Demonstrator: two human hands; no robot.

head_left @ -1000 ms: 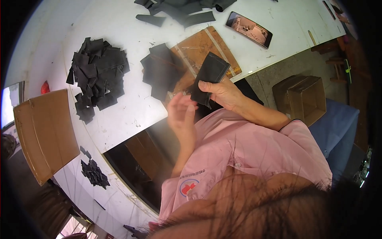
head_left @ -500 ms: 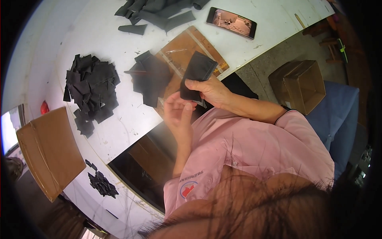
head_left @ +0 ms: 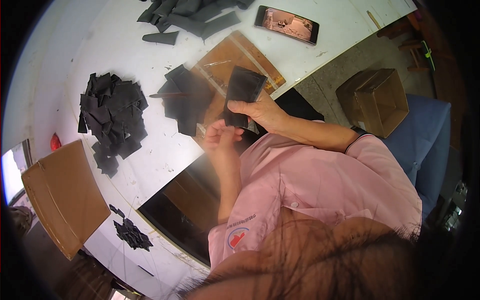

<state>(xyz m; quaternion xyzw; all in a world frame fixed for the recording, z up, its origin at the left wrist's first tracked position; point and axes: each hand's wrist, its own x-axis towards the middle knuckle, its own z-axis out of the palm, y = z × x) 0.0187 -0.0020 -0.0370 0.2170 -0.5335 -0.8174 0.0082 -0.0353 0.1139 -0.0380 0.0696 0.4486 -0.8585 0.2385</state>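
White table (head_left: 162, 142), one phone (head_left: 286, 25), right hand (head_left: 264, 111) gripping one black piece (head_left: 244, 86), left hand (head_left: 220, 137) curled nearby, grip unclear

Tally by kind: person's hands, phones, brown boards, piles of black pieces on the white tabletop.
Hands: 2 (left hand, right hand)
Phone: 1
Brown board: 1
Piles: 4 (top pile, large left pile, middle pile, small lower-left pile)
Total: 8
Pieces overlap too much to count singly.
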